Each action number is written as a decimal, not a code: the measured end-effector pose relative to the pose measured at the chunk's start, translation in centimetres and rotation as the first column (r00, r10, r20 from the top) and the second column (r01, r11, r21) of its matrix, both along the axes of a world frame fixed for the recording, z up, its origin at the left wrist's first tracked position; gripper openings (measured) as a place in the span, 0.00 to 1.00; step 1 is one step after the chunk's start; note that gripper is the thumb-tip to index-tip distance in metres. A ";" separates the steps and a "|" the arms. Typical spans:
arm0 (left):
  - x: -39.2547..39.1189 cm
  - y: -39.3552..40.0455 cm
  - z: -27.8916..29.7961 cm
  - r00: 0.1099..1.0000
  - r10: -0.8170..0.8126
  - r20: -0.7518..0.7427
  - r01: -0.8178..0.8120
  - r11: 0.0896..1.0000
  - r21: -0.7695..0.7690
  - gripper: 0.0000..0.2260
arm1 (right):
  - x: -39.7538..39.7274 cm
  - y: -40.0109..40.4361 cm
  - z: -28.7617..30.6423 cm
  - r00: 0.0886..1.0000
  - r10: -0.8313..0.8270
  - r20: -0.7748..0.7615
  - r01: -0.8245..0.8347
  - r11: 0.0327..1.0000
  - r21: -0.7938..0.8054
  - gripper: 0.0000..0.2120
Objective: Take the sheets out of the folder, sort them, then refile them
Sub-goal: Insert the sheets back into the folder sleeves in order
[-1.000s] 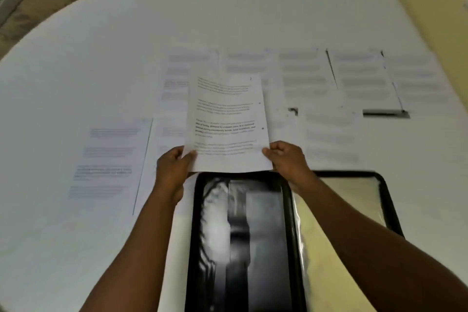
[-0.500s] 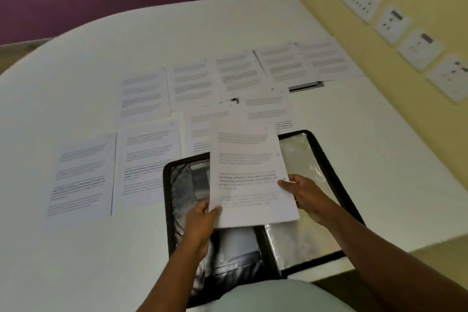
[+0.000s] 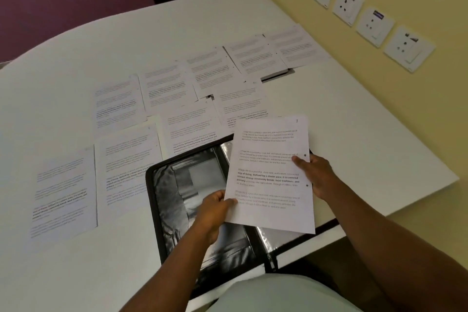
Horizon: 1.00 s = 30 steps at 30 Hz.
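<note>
- We see the left hand [image 3: 215, 206] pinching the lower left edge of a printed sheet [image 3: 269, 175].
- Right hand [image 3: 315, 175] grips that sheet's right edge, thumb on top.
- Sheet is held tilted above the open black folder [image 3: 177, 200], which lies under both hands.
- Other sheets [image 3: 119, 101] are spread on the white tabletop [image 3: 76, 45] beyond and left of the hands.
</note>
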<state>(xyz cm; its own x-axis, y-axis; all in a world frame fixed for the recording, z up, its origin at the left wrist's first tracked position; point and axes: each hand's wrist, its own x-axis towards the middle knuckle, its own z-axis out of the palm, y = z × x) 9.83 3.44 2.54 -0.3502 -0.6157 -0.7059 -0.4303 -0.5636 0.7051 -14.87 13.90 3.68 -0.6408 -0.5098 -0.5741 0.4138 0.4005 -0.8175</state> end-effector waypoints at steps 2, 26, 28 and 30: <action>-1.1 -0.2 -0.4 1.000 -0.001 0.025 0.000 1.000 0.016 0.06 | -1.5 0.1 0.2 1.000 -0.004 -0.021 0.004 1.000 0.000 0.10; -15.7 -6.9 -5.8 0.554 -0.129 0.822 0.805 0.336 -0.489 0.12 | -20.9 -4.5 3.1 0.965 -0.227 -0.134 0.207 0.967 -0.148 0.11; -15.8 -7.1 -6.1 0.560 -0.129 0.819 0.802 0.333 -0.496 0.09 | -21.5 -5.3 3.2 0.966 -0.218 -0.140 0.197 0.969 -0.147 0.11; -16.1 -7.9 -6.2 0.573 -0.133 0.808 0.797 0.317 -0.514 0.12 | -22.1 -6.1 3.2 0.967 -0.214 -0.138 0.193 0.969 -0.156 0.11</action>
<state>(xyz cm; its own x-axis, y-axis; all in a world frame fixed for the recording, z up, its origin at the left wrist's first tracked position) -6.23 -4.46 -3.68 -0.5594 -0.8113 -0.1699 -0.8285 0.5410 0.1445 -36.94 7.76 6.88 -0.8135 -0.4278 -0.3940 0.3409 0.1981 -0.9190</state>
